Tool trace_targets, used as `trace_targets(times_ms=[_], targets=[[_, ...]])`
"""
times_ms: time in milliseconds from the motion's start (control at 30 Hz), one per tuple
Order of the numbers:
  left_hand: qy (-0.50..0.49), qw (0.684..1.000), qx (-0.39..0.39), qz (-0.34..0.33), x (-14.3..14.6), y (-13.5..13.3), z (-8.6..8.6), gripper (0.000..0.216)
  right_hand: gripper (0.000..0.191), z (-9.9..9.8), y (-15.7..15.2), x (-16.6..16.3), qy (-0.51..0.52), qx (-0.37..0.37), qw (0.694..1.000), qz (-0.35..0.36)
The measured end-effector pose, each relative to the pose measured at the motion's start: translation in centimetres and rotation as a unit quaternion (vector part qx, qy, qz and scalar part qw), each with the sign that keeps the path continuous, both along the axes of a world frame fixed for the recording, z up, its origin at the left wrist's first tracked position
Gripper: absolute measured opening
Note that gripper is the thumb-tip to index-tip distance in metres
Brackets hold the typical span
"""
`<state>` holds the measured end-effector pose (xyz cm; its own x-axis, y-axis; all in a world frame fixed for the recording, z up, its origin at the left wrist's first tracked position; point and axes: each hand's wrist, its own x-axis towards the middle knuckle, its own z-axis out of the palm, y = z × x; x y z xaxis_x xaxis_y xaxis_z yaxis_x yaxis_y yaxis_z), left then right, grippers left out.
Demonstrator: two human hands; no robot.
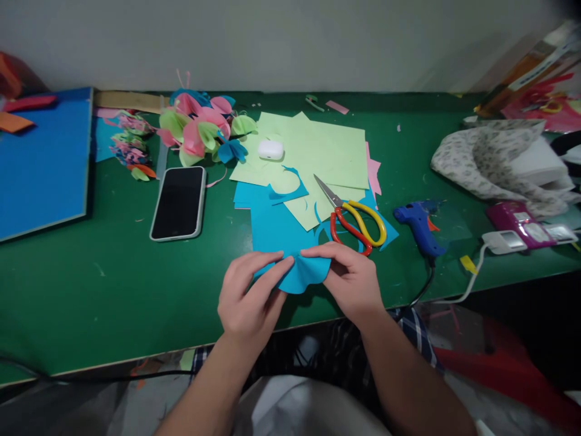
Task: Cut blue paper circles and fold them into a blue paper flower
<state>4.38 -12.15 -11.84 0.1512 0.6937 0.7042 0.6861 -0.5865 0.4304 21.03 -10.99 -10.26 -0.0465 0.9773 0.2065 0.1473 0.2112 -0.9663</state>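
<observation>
A piece of blue paper (303,280) with a rounded edge is pinched and creased between both hands over the table's front edge. My left hand (249,290) grips its left side, fingertips near the middle of the piece. On the right side, my right hand (351,275) holds it with the index finger stretched along the top and the thumb below. Just beyond the hands lie scissors (347,215) with one red and one yellow handle, on blue and light green sheets (331,151). A blue offcut (290,195) with a round cut-out rests there too.
A phone (178,204) and a cluster of paper flowers (204,124) are at the left. A white earbud case (271,150) sits on the green sheets. To the right are a blue glue gun (420,227), a purple power strip (520,225) and a patterned cloth (481,160).
</observation>
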Motion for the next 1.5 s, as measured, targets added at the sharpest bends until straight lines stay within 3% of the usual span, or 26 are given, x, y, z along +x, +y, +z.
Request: trace_targets(times_ms=[267, 400, 533, 667, 900, 1133, 1500], targets=[[-0.048, 0.999, -0.023, 0.000, 0.5, -0.1, 0.4, 0.028, 0.024, 0.3, 0.2, -0.1, -0.052, 0.076, 0.996, -0.003], [-0.081, 0.995, -0.038, 0.036, 0.9, -0.1, 0.3, 0.035, 0.019, 0.4, 0.3, -0.2, 0.018, -0.015, 0.999, -0.039], [-0.141, 0.986, -0.014, 0.083, 1.2, -0.5, -0.2, 0.039, 0.017, -0.1, 0.6, -0.3, 0.134, -0.149, 0.977, -0.067], [-0.045, 0.997, 0.021, 0.064, 1.6, -0.9, -0.1, 0.028, 0.018, -0.5, 0.9, -0.5, 0.202, -0.198, 0.958, -0.058], [-0.026, 0.995, 0.026, 0.088, 2.1, -0.7, 0.3, 0.033, 0.019, -0.1, 1.0, -0.9, 0.213, -0.247, 0.945, -0.032], [-0.055, 0.991, 0.015, 0.125, 2.2, -0.7, 0.4, 0.025, 0.019, 0.0, 0.7, -0.9, 0.177, -0.248, 0.952, -0.020], [-0.063, 0.990, 0.008, 0.129, 1.9, -0.9, -0.1, 0.022, 0.022, 0.0, 0.8, -1.2, 0.173, -0.248, 0.953, -0.018]])
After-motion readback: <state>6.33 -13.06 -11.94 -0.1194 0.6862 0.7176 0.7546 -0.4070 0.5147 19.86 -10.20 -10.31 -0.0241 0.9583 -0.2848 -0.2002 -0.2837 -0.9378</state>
